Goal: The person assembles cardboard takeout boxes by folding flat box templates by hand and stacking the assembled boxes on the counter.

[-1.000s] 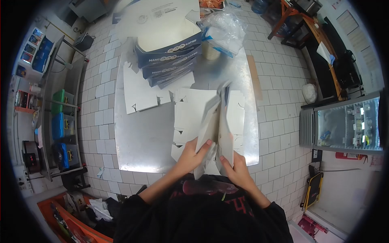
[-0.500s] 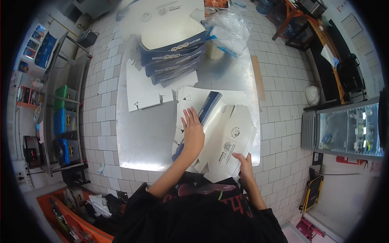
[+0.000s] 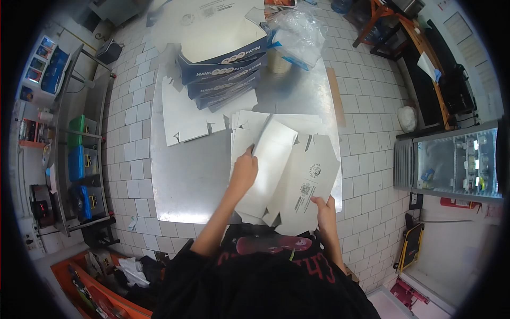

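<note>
A cardboard food box [image 3: 319, 165] lies partly folded at the near right of the metal table, its cream flap printed with a round logo and a code. My left hand [image 3: 245, 173] is closed on the left edge of the box's plain white panel, which stands raised and tilted. At the right edge of the printed flap, my right hand [image 3: 325, 209] grips with the thumb on top; its other fingers are mostly hidden. Under the box, flat white cardboard sheets [image 3: 243, 126] stick out. Farther off rises a stack of folded dark blue boxes [image 3: 226, 72] with white lettering.
Another flat cardboard sheet [image 3: 183, 119] lies left of the stack on the metal table [image 3: 186, 186]. Clear plastic bags [image 3: 300, 37] sit at the far right corner. A shelf rack [image 3: 79, 127] stands left across the tiled floor, and a glass-front fridge [image 3: 457, 165] stands right.
My left hand has gone from lying flat with fingers spread to gripping the box's left panel, which has turned up so its blue side no longer shows. The right hand keeps its hold.
</note>
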Tool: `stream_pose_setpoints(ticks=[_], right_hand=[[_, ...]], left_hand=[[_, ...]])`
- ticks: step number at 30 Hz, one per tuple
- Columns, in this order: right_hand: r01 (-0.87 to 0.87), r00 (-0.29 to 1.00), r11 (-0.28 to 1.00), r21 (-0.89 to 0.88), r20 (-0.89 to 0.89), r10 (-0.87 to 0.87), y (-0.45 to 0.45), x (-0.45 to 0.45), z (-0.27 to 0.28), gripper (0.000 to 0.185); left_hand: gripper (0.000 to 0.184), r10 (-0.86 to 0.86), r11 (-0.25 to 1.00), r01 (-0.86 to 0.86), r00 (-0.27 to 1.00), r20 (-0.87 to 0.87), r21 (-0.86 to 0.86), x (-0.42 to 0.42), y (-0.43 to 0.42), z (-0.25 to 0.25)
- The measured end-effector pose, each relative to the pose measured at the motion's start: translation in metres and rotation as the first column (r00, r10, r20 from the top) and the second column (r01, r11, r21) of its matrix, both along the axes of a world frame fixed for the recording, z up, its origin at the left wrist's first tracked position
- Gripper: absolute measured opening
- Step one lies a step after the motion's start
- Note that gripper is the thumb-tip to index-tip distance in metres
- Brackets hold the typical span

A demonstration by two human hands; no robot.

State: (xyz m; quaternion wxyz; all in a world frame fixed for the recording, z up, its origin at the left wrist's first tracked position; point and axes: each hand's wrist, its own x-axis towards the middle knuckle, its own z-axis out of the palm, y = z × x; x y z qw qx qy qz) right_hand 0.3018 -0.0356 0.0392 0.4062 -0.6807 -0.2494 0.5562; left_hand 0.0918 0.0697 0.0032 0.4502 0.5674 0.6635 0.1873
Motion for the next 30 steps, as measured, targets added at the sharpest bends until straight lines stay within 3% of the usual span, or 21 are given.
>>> stream_pose_setpoints(ticks=[1, 2, 4, 6, 7, 9, 11, 13, 15, 17, 19, 21, 22, 23, 24, 25, 26, 27, 28, 29, 30], right_hand=[[-0.138, 0.984, 0.99, 0.028, 0.121, 0.133, 0.005, 0.001, 0.0, 0.042], [-0.134, 0.984, 0.991, 0.027, 0.123, 0.13, 0.015, -0.005, 0.008, 0.042], [-0.342, 0.903, 0.937, -0.075, 0.25, 0.35, 0.033, -0.03, 0.029, 0.058], [-0.418, 0.655, 0.906, -0.07, 0.668, 0.354, 0.031, -0.072, 0.007, 0.068], [-0.417, 0.654, 0.906, -0.073, 0.668, 0.355, 0.034, -0.095, 0.001, 0.068], [-0.439, 0.159, 0.854, -0.278, 0.912, 0.379, 0.042, -0.129, -0.012, 0.07], [-0.466, 0.124, 0.868, -0.172, 0.959, 0.256, 0.043, -0.127, -0.041, 0.071], [-0.454, -0.2, 0.845, -0.281, 0.957, 0.211, 0.04, -0.124, -0.067, 0.077], [-0.45, -0.191, 0.836, -0.315, 0.948, 0.254, 0.043, -0.117, -0.077, 0.08], [-0.504, -0.016, 0.822, -0.265, 0.954, 0.298, 0.05, -0.107, -0.08, 0.082], [-0.503, 0.0, 0.815, -0.287, 0.943, 0.332, 0.051, -0.1, -0.062, 0.081], [-0.562, 0.264, 0.768, -0.307, 0.813, 0.519, 0.055, -0.082, -0.033, 0.072], [-0.649, 0.425, 0.761, -0.01, 0.825, 0.373, 0.051, -0.049, -0.045, 0.06], [-0.533, 0.631, 0.837, 0.126, 0.718, 0.294, 0.057, -0.032, -0.004, 0.045], [-0.545, 0.533, 0.811, 0.214, 0.835, 0.138, 0.058, -0.006, 0.0, 0.032], [-0.452, 0.556, 0.877, 0.165, 0.82, 0.132, 0.061, 0.007, 0.021, 0.027], [-0.45, 0.534, 0.893, -0.026, 0.793, 0.292, 0.065, 0.022, 0.03, 0.044], [-0.446, 0.535, 0.895, -0.024, 0.794, 0.288, 0.061, 0.026, 0.022, 0.044], [-0.424, 0.49, 0.905, -0.024, 0.834, 0.252, 0.057, 0.028, 0.002, 0.048], [-0.403, 0.443, 0.915, -0.018, 0.871, 0.213, 0.055, 0.031, -0.021, 0.052], [-0.505, 0.266, 0.863, 0.006, 0.953, 0.148, 0.046, 0.035, -0.049, 0.055]], left_hand=[[0.041, -0.004, 1.0, 0.004, 1.0, 0.004, 0.0, -0.001, -0.003, 0.011], [0.041, -0.035, 0.998, 0.032, 0.998, 0.052, 0.056, -0.001, -0.01, 0.018], [0.04, -0.056, 0.981, 0.035, 0.993, 0.103, 0.192, 0.004, -0.024, 0.031], [0.04, -0.013, 0.992, -0.004, 0.991, 0.136, 0.127, 0.002, -0.026, 0.031], [0.04, 0.032, 0.997, -0.043, 0.986, 0.164, 0.064, 0.001, -0.027, 0.03], [0.037, 0.065, 0.993, -0.084, 0.975, 0.212, 0.081, -0.005, -0.034, 0.015], [0.035, 0.107, 0.992, -0.122, 0.964, 0.242, 0.045, -0.018, -0.044, -0.006], [0.034, 0.162, 0.985, -0.172, 0.954, 0.251, 0.019, -0.026, -0.056, -0.03], [0.036, 0.232, 0.973, -0.219, 0.937, 0.261, -0.077, -0.035, -0.065, -0.056], [0.036, 0.239, 0.971, -0.228, 0.929, 0.283, -0.07, -0.043, -0.068, -0.075], [0.037, 0.244, 0.969, -0.24, 0.917, 0.314, -0.054, -0.046, -0.069, -0.073], [0.034, 0.161, 0.984, -0.138, 0.957, 0.24, -0.109, -0.05, -0.064, -0.06], [0.034, 0.159, 0.985, -0.138, 0.957, 0.243, -0.102, -0.055, -0.064, -0.06], [0.033, 0.157, 0.986, -0.165, 0.963, 0.218, 0.019, -0.06, -0.064, -0.062], [0.033, 0.157, 0.973, -0.185, 0.969, 0.193, 0.139, -0.064, -0.064, -0.062], [0.033, 0.149, 0.973, -0.179, 0.969, 0.196, 0.146, -0.067, -0.061, -0.057], [0.035, 0.2, 0.952, -0.243, 0.954, 0.224, 0.188, -0.069, -0.056, -0.048], [0.04, 0.252, 0.924, -0.309, 0.934, 0.252, 0.224, -0.072, -0.054, -0.043], [0.055, 0.106, 0.967, -0.126, 0.989, 0.101, 0.221, -0.079, -0.055, -0.055], [0.055, 0.106, 0.966, -0.126, 0.989, 0.1, 0.226, -0.073, -0.057, -0.053], [0.06, 0.095, 0.957, -0.102, 0.995, 0.038, 0.271, -0.063, -0.06, -0.049]])
